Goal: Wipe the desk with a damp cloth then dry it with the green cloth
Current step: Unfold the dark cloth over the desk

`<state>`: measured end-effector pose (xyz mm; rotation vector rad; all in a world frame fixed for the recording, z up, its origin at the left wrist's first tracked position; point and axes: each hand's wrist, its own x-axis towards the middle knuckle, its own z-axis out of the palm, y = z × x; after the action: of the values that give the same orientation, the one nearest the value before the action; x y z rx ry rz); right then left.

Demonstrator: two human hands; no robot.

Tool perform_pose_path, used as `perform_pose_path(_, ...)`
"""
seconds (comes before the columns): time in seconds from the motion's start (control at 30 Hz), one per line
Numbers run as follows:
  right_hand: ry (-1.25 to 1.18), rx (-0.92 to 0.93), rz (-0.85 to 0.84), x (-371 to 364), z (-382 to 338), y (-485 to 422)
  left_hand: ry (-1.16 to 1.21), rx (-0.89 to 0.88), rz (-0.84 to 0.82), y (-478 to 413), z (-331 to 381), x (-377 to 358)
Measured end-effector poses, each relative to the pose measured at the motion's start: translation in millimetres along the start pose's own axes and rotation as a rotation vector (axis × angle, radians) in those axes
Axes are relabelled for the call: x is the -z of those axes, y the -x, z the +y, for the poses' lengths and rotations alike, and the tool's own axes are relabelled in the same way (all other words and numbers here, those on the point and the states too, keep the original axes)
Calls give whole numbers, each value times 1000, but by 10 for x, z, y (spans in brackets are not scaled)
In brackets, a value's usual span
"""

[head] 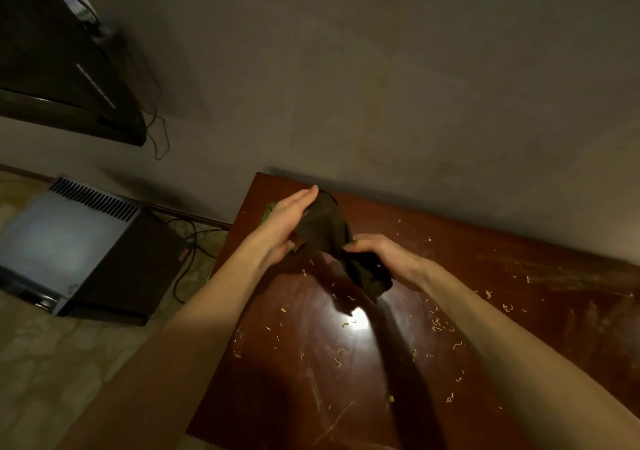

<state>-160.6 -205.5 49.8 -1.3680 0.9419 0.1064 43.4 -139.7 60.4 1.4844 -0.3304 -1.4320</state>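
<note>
The dark cloth hangs in the air between both hands, above the far left part of the counter and not touching the wood. It is presumably the damp one, though wetness cannot be read from here. The left hand lies flat against the cloth's left side, its fingers straight and close together and pointing toward the wall, as if supporting or smoothing the fabric rather than clutching it. Whether the thumb pinches from beneath cannot be told. The right hand has its fingers curled tight around the cloth's lower right end, and a loose corner droops below the fist. Held this way, one palm spreading and one fist gathering, the cloth looks as if it is being folded or bunched into a pad that will sit well under the palm for wiping. The green cloth shows only as a sliver behind the left hand, lying near the counter's far left corner, probably parked there out of the way to stay dry until it is needed. Pale crumbs are scattered across the dark red wood, mostly in the middle and to the right, so wiping seems hardly begun. On the floor to the left stands a grey box with a vent, with cables trailing beside it.
</note>
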Motion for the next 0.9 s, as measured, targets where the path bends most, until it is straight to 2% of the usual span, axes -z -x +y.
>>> perform_pose_path(0.07, -48, 43, 17, -37, -43, 63, 168, 63, -36, 24, 26, 48)
perform_pose_path(0.17, -268, 127, 65, -51, -145, 97, 331, 131, -121, 33, 6, 158)
perform_pose_path(0.23, -333, 168, 92, -40, -214, 82, 244, 218, -181, 48, -73, 165)
perform_pose_path(0.37, -311, 209, 164, -74, -233, 40, 79, 353, -299, 142, -231, 36)
perform_pose_path(0.53, -258, 247, 236, -75, -162, 86, -41, 253, -249, 189, -258, -111)
perform_pose_path(0.67, -270, 266, 265, -15, -189, 182, -107, 243, -225, 219, -250, -55)
perform_pose_path(0.77, -263, 257, 245, 48, -188, 189, -217, 260, -287, 196, -284, 48)
perform_pose_path(0.9, -138, 252, 216, 37, -173, 225, -292, 340, -396, 236, -314, 21)
